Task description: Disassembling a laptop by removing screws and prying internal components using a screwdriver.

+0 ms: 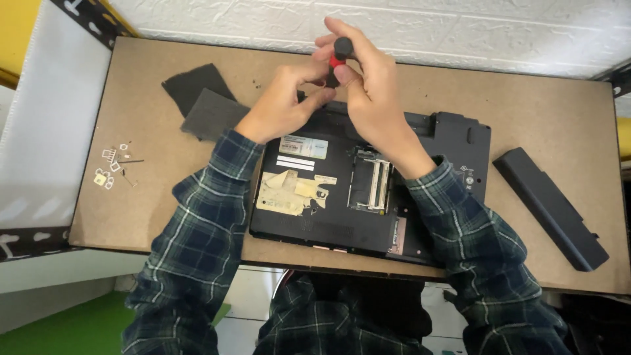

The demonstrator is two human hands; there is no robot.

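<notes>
Screwdriver (339, 58), red-and-black handle, upper centre of frame, upright over the upturned laptop (368, 190). Right hand (371, 92) clamped on its handle; left hand (286, 105) pinches the shaft. Likely light, rigid; grip best at handle. Laptop base looks heavier, fragile inside.

A brown fibreboard tabletop (552, 105) sits against a white painted brick-pattern wall (460, 29). Yellow shelving posts (16, 33) with black brackets stand at the far corners. Below the near edge, green floor (59, 332) shows at left. Lighting is even and soft.
</notes>
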